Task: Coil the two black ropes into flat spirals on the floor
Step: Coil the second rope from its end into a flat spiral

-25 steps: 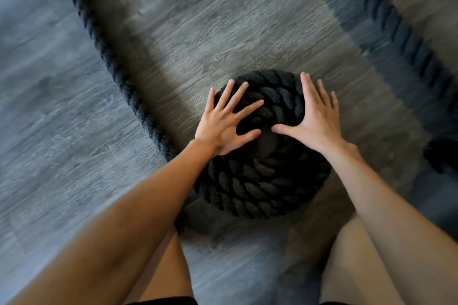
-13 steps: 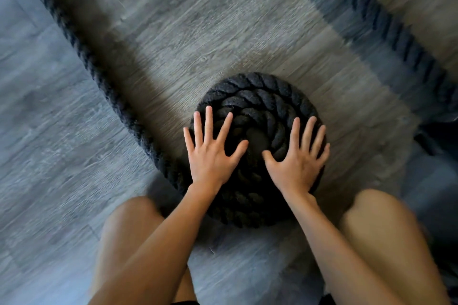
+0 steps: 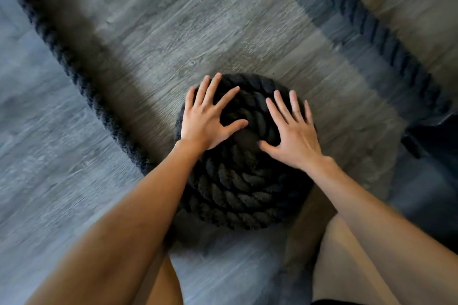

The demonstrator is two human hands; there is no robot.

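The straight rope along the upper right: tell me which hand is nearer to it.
Right. The right hand lies on the coil's right side, toward that rope; the left hand is farther.

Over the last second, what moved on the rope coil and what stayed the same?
Both palms kept repositioning on the coil: the left hand and right hand slid toward the person, then back to its far half. Nothing was gripped or released. The second rope stayed uncoiled.
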